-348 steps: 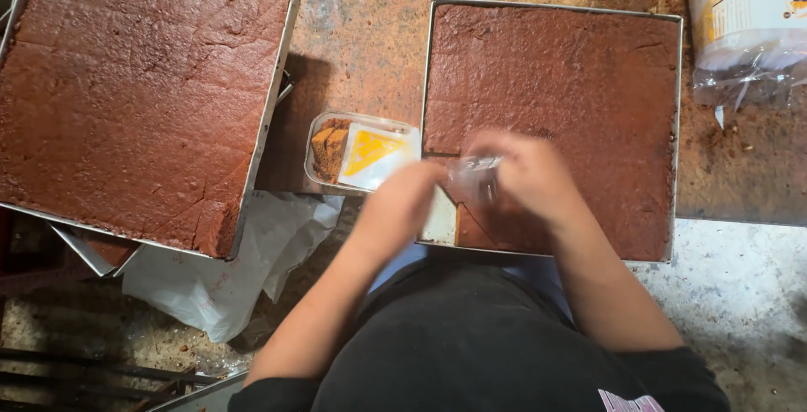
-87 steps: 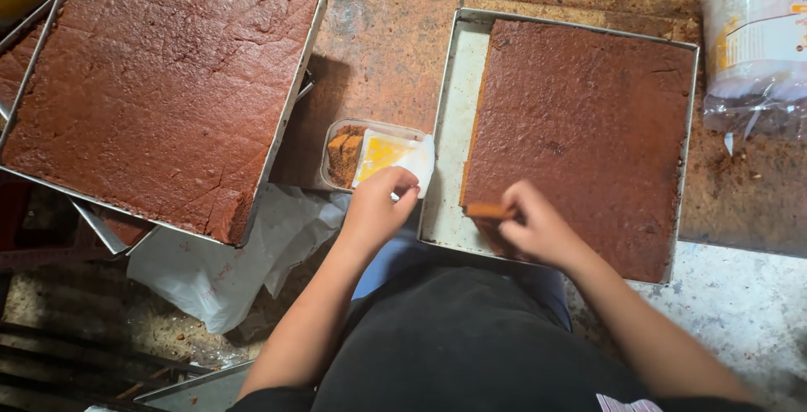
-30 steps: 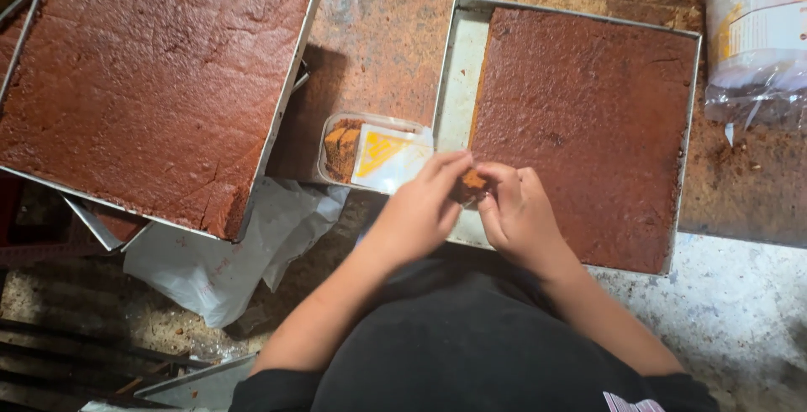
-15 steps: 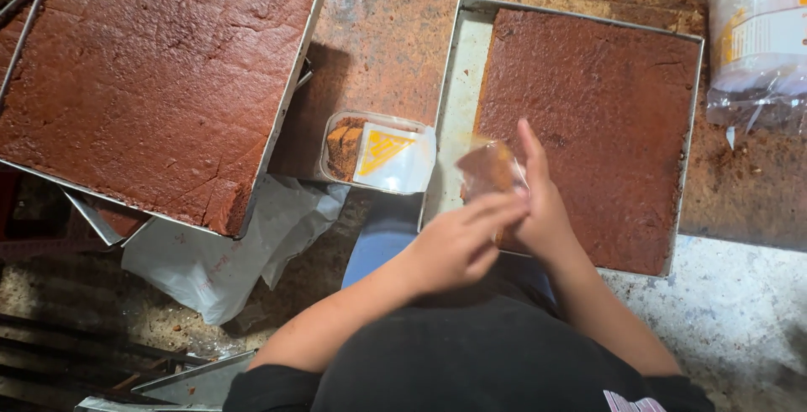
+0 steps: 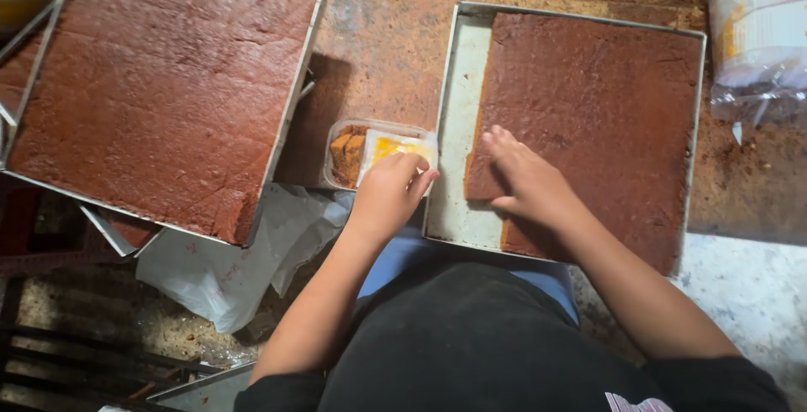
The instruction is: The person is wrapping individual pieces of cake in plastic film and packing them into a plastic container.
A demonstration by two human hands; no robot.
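Brown cake slab [image 5: 597,118] in right tray [image 5: 458,126], left strip bare. R hand [image 5: 525,181] flat, fingers spread on cake's near-left corner. L hand [image 5: 388,193] curled on small plastic box [image 5: 353,147], pinching its edge.

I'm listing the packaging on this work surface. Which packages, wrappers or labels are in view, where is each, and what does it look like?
Small clear plastic box: between the two trays, rounded rectangle, brown pieces inside, yellow and white label on top, under the left hand.
Clear plastic bag: top right corner, around a white roll with an orange edge.
White plastic wrapper: crumpled, below the left tray.
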